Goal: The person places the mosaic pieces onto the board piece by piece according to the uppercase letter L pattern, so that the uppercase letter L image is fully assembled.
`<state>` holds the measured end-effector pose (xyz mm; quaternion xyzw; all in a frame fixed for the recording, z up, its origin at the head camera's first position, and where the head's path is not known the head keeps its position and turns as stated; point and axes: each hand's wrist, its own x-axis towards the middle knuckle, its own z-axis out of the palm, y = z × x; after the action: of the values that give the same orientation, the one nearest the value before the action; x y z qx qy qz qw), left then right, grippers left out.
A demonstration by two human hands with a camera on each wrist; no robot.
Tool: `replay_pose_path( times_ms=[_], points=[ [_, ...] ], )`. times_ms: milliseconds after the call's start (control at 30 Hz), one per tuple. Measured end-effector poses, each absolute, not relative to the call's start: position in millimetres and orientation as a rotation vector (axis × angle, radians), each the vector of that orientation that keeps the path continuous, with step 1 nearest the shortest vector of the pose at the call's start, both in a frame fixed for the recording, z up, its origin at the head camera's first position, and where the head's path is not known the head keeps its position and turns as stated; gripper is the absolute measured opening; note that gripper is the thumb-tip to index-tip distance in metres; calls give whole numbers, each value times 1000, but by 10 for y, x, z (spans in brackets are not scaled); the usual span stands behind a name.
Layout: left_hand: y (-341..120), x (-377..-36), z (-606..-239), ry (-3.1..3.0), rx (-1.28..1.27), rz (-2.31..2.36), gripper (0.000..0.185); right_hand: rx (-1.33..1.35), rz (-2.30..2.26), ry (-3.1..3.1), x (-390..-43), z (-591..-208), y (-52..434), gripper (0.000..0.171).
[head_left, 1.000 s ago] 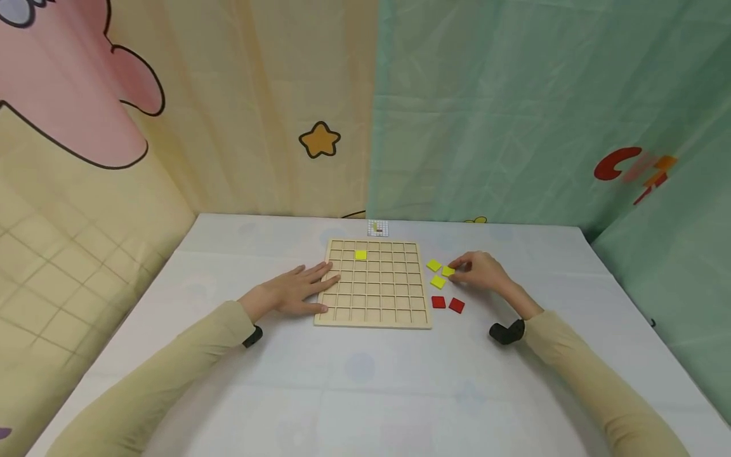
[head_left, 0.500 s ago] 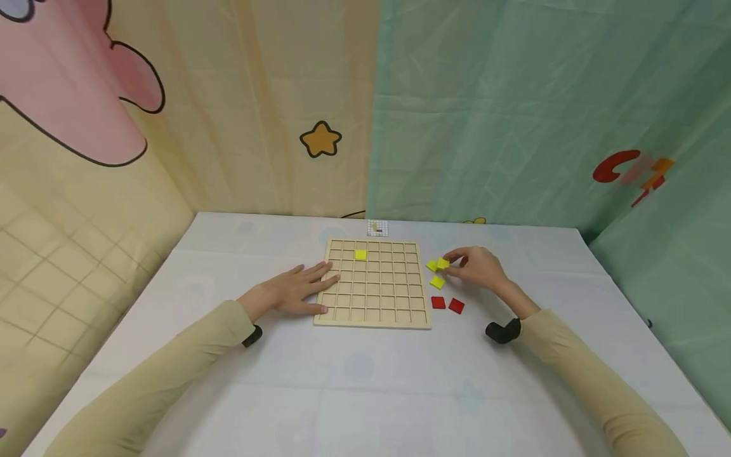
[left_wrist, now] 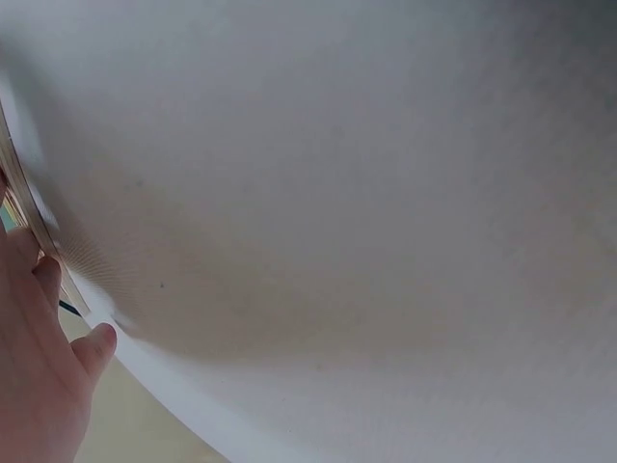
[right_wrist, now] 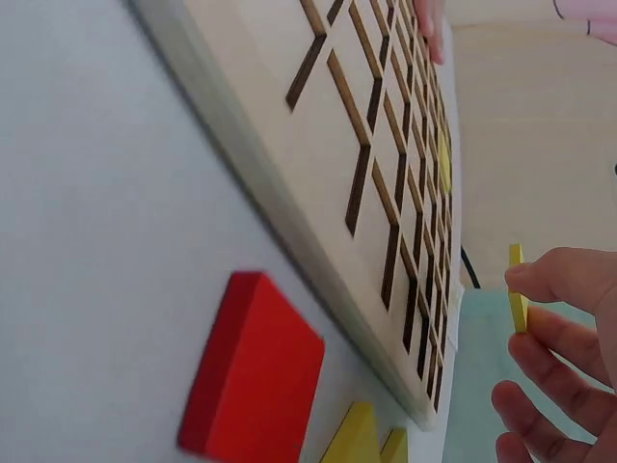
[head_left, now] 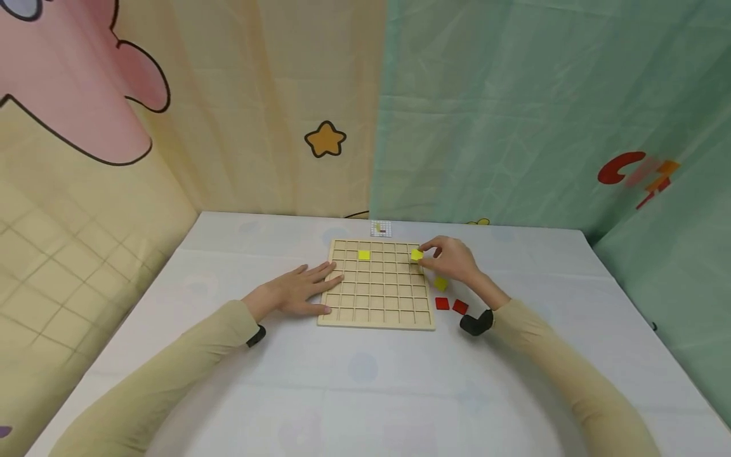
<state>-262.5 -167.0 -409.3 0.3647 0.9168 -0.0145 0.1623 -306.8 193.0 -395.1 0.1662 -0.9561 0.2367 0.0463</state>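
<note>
A wooden grid board [head_left: 377, 285] lies on the white table, with one yellow tile [head_left: 363, 255] set in a cell of its second row. My right hand [head_left: 448, 259] hovers over the board's far right corner and pinches a yellow tile [head_left: 417, 254] between thumb and fingers; the right wrist view shows that tile [right_wrist: 518, 300] edge-on above the board [right_wrist: 318, 145]. My left hand [head_left: 297, 292] lies flat with straight fingers on the board's left edge. A loose yellow tile [head_left: 440, 284] and two red tiles [head_left: 450, 304] sit right of the board.
A small printed pattern card [head_left: 379, 228] lies beyond the board's far edge. Fabric backdrops enclose the table at the back and on both sides. In the left wrist view only white tabletop [left_wrist: 366, 212] and part of my left hand [left_wrist: 39, 376] show.
My right hand has lifted one yellow tile from the group beside the board and carried it left, over the board's far right corner. The left hand has stayed put.
</note>
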Motion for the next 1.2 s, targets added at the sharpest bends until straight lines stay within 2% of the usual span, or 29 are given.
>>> replay_pose_path(
  times_ms=[667,1200],
  points=[
    [-1644,-2651,-4073,2619,1053,-57,77,719,889,-2895,-3300,-4043,1118,29],
    [-1661,-2639,-4105,2633,1039,-76,77,771,882,-3009,-3271,-4146,970,28]
  ],
)
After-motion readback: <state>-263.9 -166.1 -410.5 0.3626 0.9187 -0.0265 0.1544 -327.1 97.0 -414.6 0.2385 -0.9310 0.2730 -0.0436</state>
